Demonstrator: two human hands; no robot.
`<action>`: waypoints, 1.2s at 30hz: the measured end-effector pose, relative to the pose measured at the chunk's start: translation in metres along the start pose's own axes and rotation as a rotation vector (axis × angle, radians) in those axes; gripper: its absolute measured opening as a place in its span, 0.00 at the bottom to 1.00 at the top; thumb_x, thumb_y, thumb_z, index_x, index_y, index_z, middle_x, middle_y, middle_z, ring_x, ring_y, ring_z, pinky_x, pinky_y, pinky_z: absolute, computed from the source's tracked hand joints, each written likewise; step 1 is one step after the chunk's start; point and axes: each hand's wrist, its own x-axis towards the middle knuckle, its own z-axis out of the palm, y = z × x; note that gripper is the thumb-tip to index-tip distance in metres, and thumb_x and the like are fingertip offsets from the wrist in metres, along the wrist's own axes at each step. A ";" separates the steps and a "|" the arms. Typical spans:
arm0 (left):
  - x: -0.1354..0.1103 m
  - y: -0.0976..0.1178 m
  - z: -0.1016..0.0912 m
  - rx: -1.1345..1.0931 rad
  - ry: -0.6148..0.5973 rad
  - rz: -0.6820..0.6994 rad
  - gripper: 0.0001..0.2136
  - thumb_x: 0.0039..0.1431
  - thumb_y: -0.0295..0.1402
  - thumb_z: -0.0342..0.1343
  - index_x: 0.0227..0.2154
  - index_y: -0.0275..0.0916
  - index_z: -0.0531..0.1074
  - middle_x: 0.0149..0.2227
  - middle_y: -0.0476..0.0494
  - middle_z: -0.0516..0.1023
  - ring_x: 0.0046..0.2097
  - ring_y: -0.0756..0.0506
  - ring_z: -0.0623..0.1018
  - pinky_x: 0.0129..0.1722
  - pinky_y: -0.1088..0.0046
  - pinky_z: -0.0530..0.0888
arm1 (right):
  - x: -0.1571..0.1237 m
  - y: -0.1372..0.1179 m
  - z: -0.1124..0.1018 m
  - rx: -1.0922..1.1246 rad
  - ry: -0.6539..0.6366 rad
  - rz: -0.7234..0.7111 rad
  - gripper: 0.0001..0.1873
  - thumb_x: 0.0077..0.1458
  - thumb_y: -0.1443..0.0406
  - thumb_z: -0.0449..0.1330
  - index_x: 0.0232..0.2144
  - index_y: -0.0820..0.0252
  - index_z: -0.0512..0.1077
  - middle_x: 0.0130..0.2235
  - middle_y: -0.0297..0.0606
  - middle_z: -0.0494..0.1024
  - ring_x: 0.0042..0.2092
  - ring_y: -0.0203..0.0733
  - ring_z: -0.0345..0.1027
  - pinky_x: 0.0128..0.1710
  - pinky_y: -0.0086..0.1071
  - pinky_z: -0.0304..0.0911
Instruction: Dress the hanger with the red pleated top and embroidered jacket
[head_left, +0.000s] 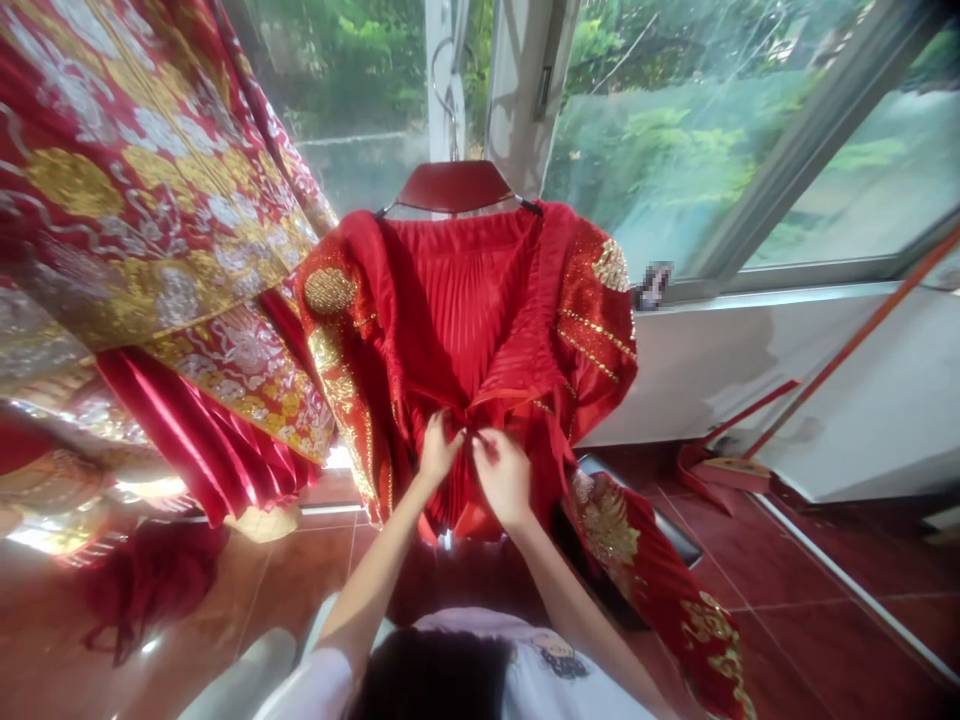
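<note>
A red pleated garment (457, 300) with gold embroidery hangs on a dark red hanger (454, 186) in front of the window. Both my hands are raised to its middle, where a red ribbon tie (491, 403) crosses the front. My left hand (437, 450) pinches the ribbon with closed fingers. My right hand (501, 475) is right beside it, fingers also closed on the ribbon. The garment's embroidered sleeve (660, 580) trails down to the lower right.
A second red, gold and silver embroidered garment (135, 220) hangs at the left, close to the first. A broom with an orange handle (840, 360) leans on the white wall at the right. Glossy red floor tiles (810, 620) lie below.
</note>
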 end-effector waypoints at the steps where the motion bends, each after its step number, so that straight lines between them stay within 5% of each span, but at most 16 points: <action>1: 0.006 -0.003 0.008 0.028 0.017 0.021 0.13 0.52 0.23 0.56 0.42 0.34 0.68 0.48 0.33 0.73 0.50 0.42 0.73 0.55 0.58 0.67 | 0.008 0.001 0.016 -0.002 -0.099 0.056 0.12 0.58 0.60 0.55 0.38 0.60 0.74 0.36 0.43 0.78 0.34 0.41 0.71 0.39 0.33 0.64; 4: 0.018 -0.009 0.018 0.097 0.028 0.067 0.04 0.56 0.23 0.51 0.34 0.36 0.67 0.39 0.36 0.74 0.42 0.43 0.73 0.49 0.60 0.69 | 0.032 0.011 0.050 -0.004 -0.174 0.166 0.13 0.57 0.63 0.54 0.40 0.64 0.74 0.39 0.47 0.79 0.38 0.44 0.73 0.41 0.34 0.63; 7: 0.018 -0.016 0.015 0.138 0.010 0.108 0.03 0.60 0.26 0.49 0.32 0.37 0.66 0.38 0.38 0.73 0.40 0.44 0.72 0.47 0.64 0.69 | 0.046 0.022 0.060 0.022 -0.157 0.179 0.16 0.60 0.61 0.52 0.41 0.66 0.74 0.40 0.49 0.79 0.40 0.44 0.73 0.43 0.33 0.63; 10: 0.011 -0.023 0.009 0.161 -0.016 0.132 0.04 0.62 0.29 0.48 0.32 0.37 0.65 0.36 0.40 0.72 0.38 0.45 0.72 0.44 0.67 0.69 | 0.048 0.025 0.058 0.042 -0.159 0.192 0.16 0.59 0.59 0.54 0.41 0.66 0.73 0.40 0.49 0.80 0.39 0.43 0.73 0.41 0.32 0.63; 18: -0.019 -0.033 -0.002 0.225 -0.031 0.156 0.06 0.62 0.30 0.47 0.28 0.39 0.61 0.32 0.45 0.69 0.35 0.47 0.68 0.39 0.71 0.66 | 0.030 0.018 0.048 0.076 -0.210 0.267 0.15 0.53 0.59 0.57 0.19 0.60 0.67 0.23 0.42 0.73 0.26 0.38 0.62 0.29 0.30 0.52; 26: -0.045 -0.033 -0.008 0.265 -0.015 0.129 0.07 0.62 0.28 0.45 0.27 0.40 0.60 0.31 0.44 0.68 0.36 0.45 0.68 0.39 0.69 0.66 | 0.011 0.011 0.045 0.434 -0.357 0.399 0.16 0.45 0.54 0.57 0.17 0.59 0.61 0.19 0.31 0.63 0.23 0.32 0.55 0.24 0.27 0.50; 31: -0.046 -0.035 -0.013 0.304 -0.043 0.145 0.05 0.61 0.27 0.44 0.29 0.40 0.59 0.32 0.45 0.67 0.36 0.45 0.68 0.40 0.68 0.67 | 0.001 0.003 0.043 0.656 -0.416 0.538 0.18 0.42 0.55 0.56 0.14 0.59 0.57 0.15 0.25 0.53 0.18 0.26 0.43 0.18 0.25 0.40; 36: -0.031 -0.037 -0.016 0.370 -0.156 0.186 0.03 0.59 0.27 0.49 0.30 0.39 0.63 0.37 0.43 0.70 0.43 0.44 0.69 0.45 0.67 0.69 | 0.001 0.001 0.041 0.775 -0.377 0.625 0.14 0.38 0.58 0.63 0.16 0.63 0.66 0.14 0.26 0.59 0.17 0.24 0.45 0.17 0.24 0.35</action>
